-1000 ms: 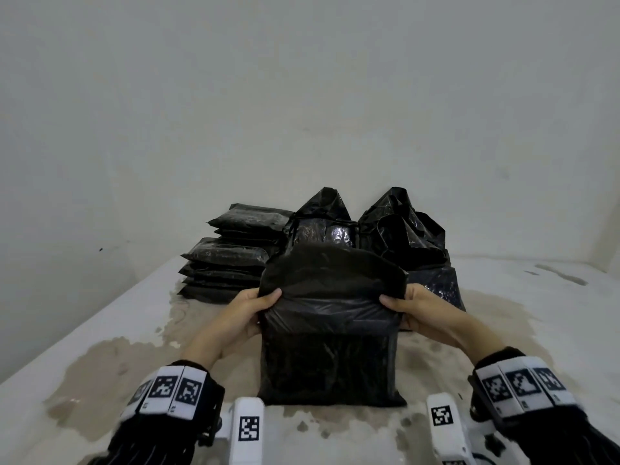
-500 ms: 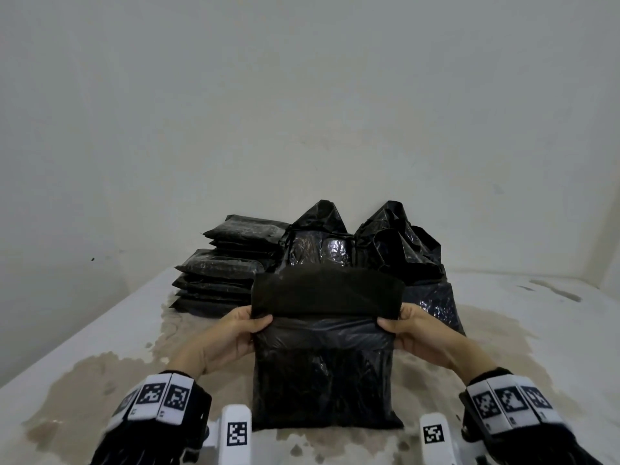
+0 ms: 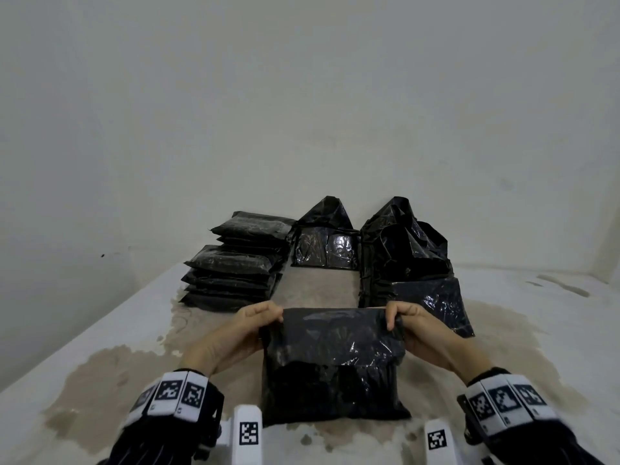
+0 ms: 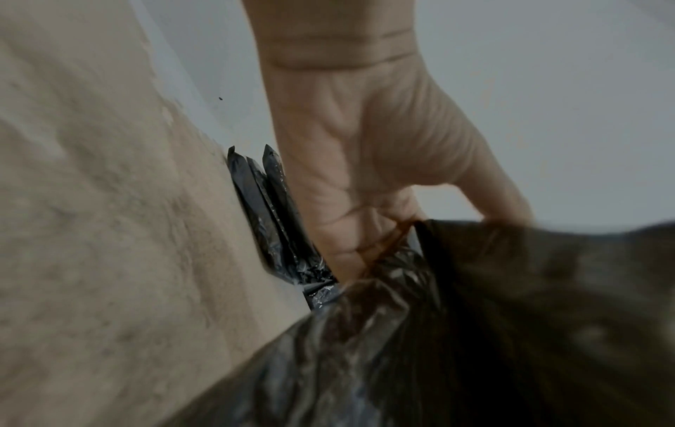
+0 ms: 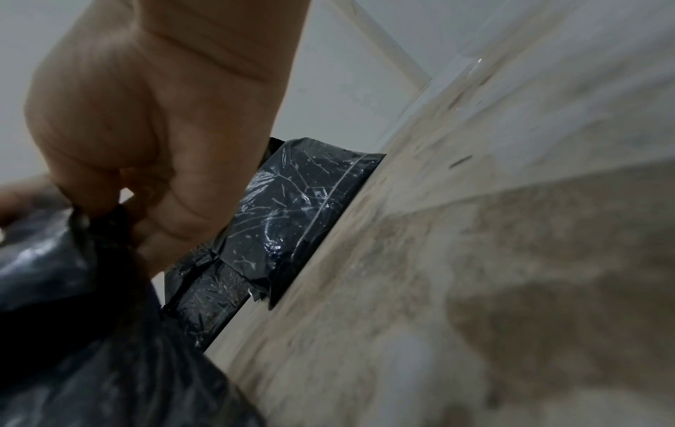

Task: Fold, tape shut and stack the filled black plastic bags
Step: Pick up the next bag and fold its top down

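On the stained desk [image 3: 100,364], my left hand [image 3: 235,333] and right hand [image 3: 419,330] each pinch a top corner of the bag [image 3: 332,364]. The plastic looks soft and slippery, so I judge the folded edge the surest hold.

Bags [image 3: 332,360]: glossy black. Table [image 3: 100,333]: off-white, brown-stained around bags. Wall [image 3: 302,95]: pale grey. Wristbands [image 3: 174,394]: white, black square codes.

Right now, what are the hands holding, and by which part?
Both hold the black bag by its folded top edge: left hand pinches the left corner, right hand the right corner.
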